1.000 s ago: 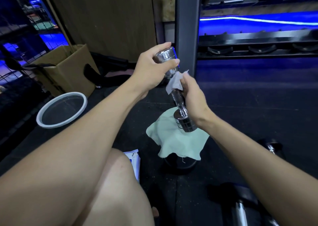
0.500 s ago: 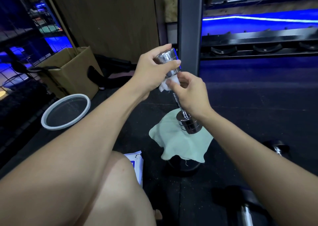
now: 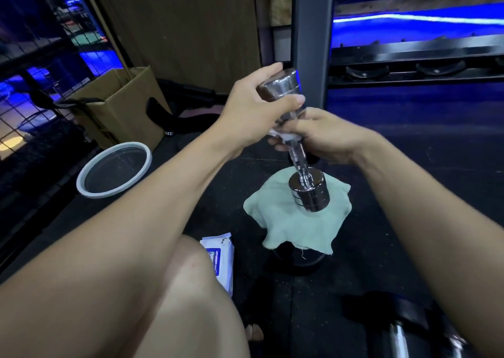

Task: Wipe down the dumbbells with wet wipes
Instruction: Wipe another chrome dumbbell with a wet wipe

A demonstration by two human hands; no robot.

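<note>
the left hand (image 3: 253,112) is gripping the chrome dumbbell (image 3: 300,156) by its top head, while the right hand (image 3: 324,137) is curling a white wipe (image 3: 281,134) around the handle, its lower head resting on a green cloth (image 3: 286,218).

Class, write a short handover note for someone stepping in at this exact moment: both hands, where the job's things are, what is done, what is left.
Left hand grips the chrome dumbbell by its top head, tilted.
Right hand holds the wet wipe around the handle's upper part.
The bottom head is over the green cloth; contact unclear.
Wipes pack lies on the floor by the knee.
Done: wiping under way.
Left: the rest of this dumbbell, then the one at lower right.
</note>
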